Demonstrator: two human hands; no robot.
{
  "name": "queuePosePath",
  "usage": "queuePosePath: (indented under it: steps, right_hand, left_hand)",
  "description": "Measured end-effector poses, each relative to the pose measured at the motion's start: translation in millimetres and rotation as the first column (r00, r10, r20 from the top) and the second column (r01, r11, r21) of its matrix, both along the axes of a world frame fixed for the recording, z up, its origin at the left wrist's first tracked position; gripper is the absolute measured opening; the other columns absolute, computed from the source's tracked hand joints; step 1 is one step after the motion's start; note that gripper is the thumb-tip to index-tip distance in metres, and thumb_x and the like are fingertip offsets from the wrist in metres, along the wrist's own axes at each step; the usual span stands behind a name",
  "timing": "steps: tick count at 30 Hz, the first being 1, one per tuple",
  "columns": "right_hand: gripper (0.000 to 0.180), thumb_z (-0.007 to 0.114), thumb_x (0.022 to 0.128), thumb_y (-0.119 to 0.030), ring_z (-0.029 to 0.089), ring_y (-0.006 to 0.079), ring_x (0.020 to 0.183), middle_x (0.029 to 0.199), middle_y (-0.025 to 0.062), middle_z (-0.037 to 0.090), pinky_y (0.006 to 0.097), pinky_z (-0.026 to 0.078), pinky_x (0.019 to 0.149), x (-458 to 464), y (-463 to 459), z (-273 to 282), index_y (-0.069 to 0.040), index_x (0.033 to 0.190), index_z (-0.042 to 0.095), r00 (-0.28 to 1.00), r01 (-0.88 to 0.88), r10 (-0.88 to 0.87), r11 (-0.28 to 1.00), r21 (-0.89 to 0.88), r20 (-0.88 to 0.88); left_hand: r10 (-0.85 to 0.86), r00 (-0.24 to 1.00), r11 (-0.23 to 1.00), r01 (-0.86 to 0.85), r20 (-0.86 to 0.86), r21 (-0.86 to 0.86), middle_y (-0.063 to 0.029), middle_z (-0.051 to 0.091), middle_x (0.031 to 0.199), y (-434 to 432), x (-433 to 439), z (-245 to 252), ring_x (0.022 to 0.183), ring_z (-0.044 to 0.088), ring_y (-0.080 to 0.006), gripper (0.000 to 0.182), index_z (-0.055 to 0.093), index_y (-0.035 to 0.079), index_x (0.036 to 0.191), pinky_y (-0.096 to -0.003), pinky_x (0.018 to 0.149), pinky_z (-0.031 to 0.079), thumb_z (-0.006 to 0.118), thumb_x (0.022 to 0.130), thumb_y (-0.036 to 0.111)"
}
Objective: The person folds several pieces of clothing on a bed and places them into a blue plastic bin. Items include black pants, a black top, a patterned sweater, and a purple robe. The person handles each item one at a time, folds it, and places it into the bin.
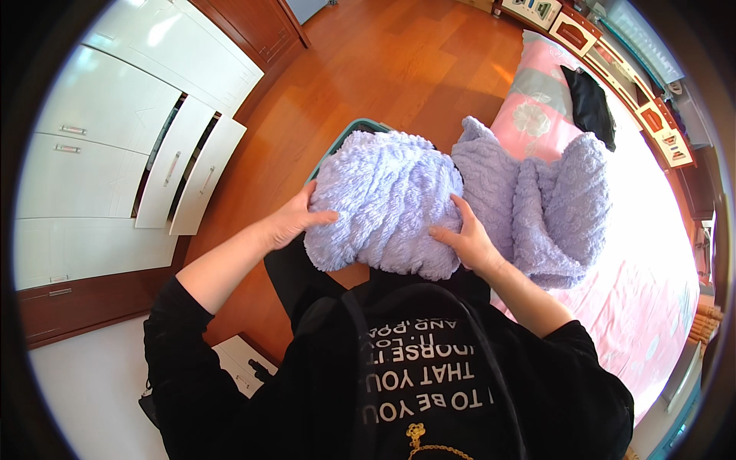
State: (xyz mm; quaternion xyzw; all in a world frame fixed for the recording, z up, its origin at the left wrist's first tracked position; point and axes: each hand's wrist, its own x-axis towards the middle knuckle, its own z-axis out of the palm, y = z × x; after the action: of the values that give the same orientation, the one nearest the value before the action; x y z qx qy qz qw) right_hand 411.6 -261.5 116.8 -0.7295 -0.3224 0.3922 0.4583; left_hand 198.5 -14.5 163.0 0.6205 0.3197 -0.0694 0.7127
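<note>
Between my two hands is a bundled lavender fleece garment (385, 201), its plush surface creased into soft ridges. My left hand (302, 213) grips its left side, thumb on top and fingers tucked beneath. On the opposite side my right hand (466, 236) holds the edge with the thumb across the fleece. Under the bundle's far end shows the rim of a teal basket (368, 122); its contents are mostly hidden. A second lavender fleece piece (535, 207) lies loosely folded on the bed's edge, right of my right hand.
A bed with a pink floral cover (638, 322) runs along the right, a black cloth item (592, 106) on it. At the left, two drawers (198, 172) of a white cabinet (98, 184) stick out over the wooden floor (368, 63). A small white cabinet (238, 362) stands lower left.
</note>
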Motion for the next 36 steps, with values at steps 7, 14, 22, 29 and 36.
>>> queuePosePath:
  steps: [7,14,22,29,36]
  right_hand:
    - [0.066,0.070,0.076,0.001,0.049,0.0107,0.107,0.117,0.0066,0.055,0.0249,0.040,0.093,13,-23,39,0.001,0.136,0.042,0.931,-0.106,0.199,0.949,0.296,-0.306]
    - [0.072,0.076,0.070,-0.014,0.054,0.0247,0.106,0.122,0.0131,0.050,0.0341,0.045,0.090,32,-25,5,-0.008,0.134,0.045,0.949,-0.157,0.201,0.969,-0.190,0.242]
    - [0.082,0.071,0.068,-0.026,0.052,0.0382,0.109,0.123,0.0238,0.047,0.0432,0.047,0.085,-53,28,16,-0.005,0.139,0.035,0.386,-0.472,0.321,0.874,-0.114,0.865]
    - [0.054,0.070,0.069,-0.018,0.064,0.0342,0.091,0.092,0.0238,0.066,0.0403,0.050,0.081,27,92,11,-0.004,0.119,0.056,0.855,-0.327,0.300,0.945,-0.009,0.422]
    - [0.035,0.073,0.070,-0.008,0.062,0.0162,0.085,0.093,0.0088,0.068,0.0286,0.048,0.079,137,116,137,0.005,0.102,0.066,0.961,-0.255,0.211,0.927,0.276,0.181]
  left_hand:
    - [0.092,0.995,0.937,-0.099,-0.038,-0.334,-0.0150,0.058,0.121,-4,-25,9,0.110,0.057,-0.0271,0.045,0.051,-0.005,0.124,-0.0394,0.099,0.043,0.059,0.084,0.012]
    - [0.131,0.927,0.907,-0.256,-0.353,-0.336,-0.0150,0.058,0.123,-22,-15,-45,0.111,0.057,-0.0277,0.047,0.048,-0.003,0.129,-0.0413,0.100,0.042,0.055,0.087,0.016]
    - [0.152,0.901,0.839,-0.334,-0.405,-0.429,-0.0168,0.061,0.118,0,9,-25,0.107,0.060,-0.0300,0.043,0.051,-0.002,0.126,-0.0449,0.096,0.045,0.053,0.088,0.017]
    - [0.374,0.925,0.904,-0.380,-0.070,-0.198,-0.0146,0.057,0.120,28,45,52,0.113,0.051,-0.0248,0.052,0.047,0.002,0.127,-0.0382,0.101,0.037,0.057,0.089,0.035]
    - [0.522,0.853,0.841,-0.517,-0.015,-0.159,-0.0253,0.049,0.125,51,49,46,0.118,0.049,-0.0359,0.054,0.038,0.000,0.131,-0.0486,0.100,0.041,0.057,0.089,0.030]
